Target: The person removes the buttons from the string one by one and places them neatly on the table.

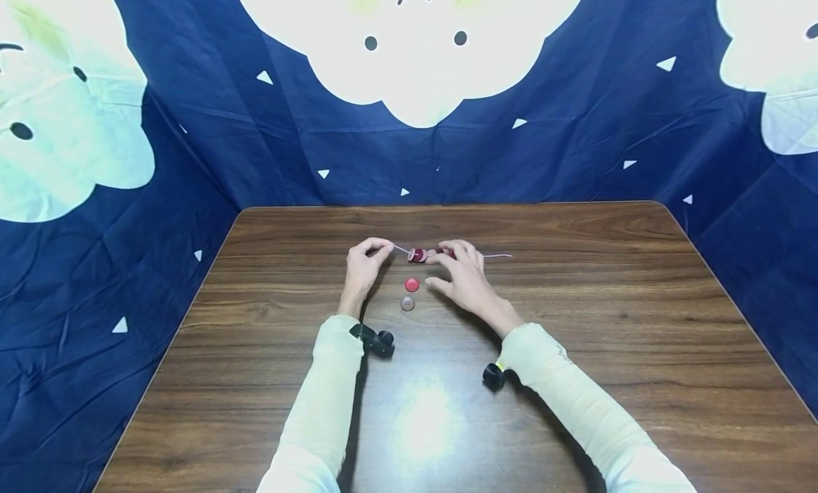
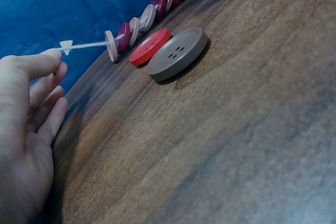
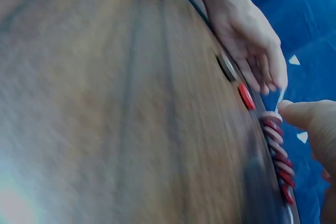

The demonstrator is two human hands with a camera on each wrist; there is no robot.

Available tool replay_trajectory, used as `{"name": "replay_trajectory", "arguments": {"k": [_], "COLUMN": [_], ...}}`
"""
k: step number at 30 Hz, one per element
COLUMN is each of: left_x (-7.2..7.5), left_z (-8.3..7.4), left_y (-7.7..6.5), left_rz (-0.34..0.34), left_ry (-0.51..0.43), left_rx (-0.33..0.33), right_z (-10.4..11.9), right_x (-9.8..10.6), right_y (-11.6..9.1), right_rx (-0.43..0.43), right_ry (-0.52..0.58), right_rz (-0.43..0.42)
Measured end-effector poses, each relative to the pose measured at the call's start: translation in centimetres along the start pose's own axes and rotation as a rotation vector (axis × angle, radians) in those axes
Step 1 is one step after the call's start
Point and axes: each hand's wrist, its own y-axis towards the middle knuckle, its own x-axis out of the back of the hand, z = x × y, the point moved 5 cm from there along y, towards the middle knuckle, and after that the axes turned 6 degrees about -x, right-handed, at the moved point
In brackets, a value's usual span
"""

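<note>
In the middle of the head view, the left hand is pinching a pale string between its thumb and index finger. The string is passing to the right through a row of threaded buttons, pink and dark red, which is lying near the far edge of the table. The right hand is reaching over the right part of this row and is partly hiding it; its fingers are spreading, with the thumb standing apart from them. Whether a fingertip is touching the buttons, I cannot tell. To the right of this hand, the other end of the string is showing.

Below the row, near the centre of the frame, a loose red button is lying flat, and a grey-brown button is lying just below it. In the left wrist view, the row is running from the left of centre toward the upper right, and the grey-brown button is looking largest. Across the upper part of the head view, a blue cloth with white clouds is hanging.
</note>
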Motion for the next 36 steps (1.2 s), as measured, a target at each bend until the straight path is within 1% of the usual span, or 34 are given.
{"name": "replay_trajectory", "arguments": {"k": [6, 9, 10, 12, 14, 16, 17, 22, 26, 29, 36], "left_x": [0.0, 0.0, 0.0, 0.1, 0.0, 0.0, 0.0, -0.1, -0.1, 0.0, 0.0], "left_z": [-0.2, -0.7, -1.2, -1.7, -1.8, -1.6, -1.2, -0.1, 0.1, 0.1, 0.1], "left_y": [0.1, 0.0, -0.2, -0.2, -0.2, -0.2, -0.1, 0.1, 0.2, 0.1, 0.1], "left_rz": [0.008, 0.016, 0.018, 0.021, 0.022, 0.018, 0.017, 0.013, 0.007, -0.003, -0.006], "left_ry": [-0.017, -0.03, -0.03, -0.021, -0.016, -0.01, -0.014, -0.035, -0.038, -0.032, -0.015], "left_rx": [-0.004, 0.0, 0.0, 0.005, 0.01, 0.015, 0.019, 0.003, -0.014, -0.017, -0.008], "right_z": [-2.0, -2.9, -3.1, -3.6, -4.1, -4.5, -4.6, -5.3, -5.5, -5.5, -5.4], "right_x": [0.9, 1.2, 1.3, 1.3, 1.4, 1.3, 1.2, 0.8, 0.7, 0.7, 0.7], "right_y": [0.6, 0.9, 0.9, 1.0, 1.1, 1.2, 1.2, 1.4, 1.5, 1.5, 1.6], "right_rx": [-0.095, -0.137, -0.151, -0.173, -0.195, -0.215, -0.224, -0.268, -0.286, -0.284, -0.215], "right_ry": [0.019, 0.024, 0.022, 0.018, 0.009, -0.002, -0.007, -0.033, -0.053, -0.06, -0.102], "right_rz": [-0.019, -0.03, -0.032, -0.033, -0.028, -0.016, -0.008, 0.029, 0.046, 0.041, -0.011]}}
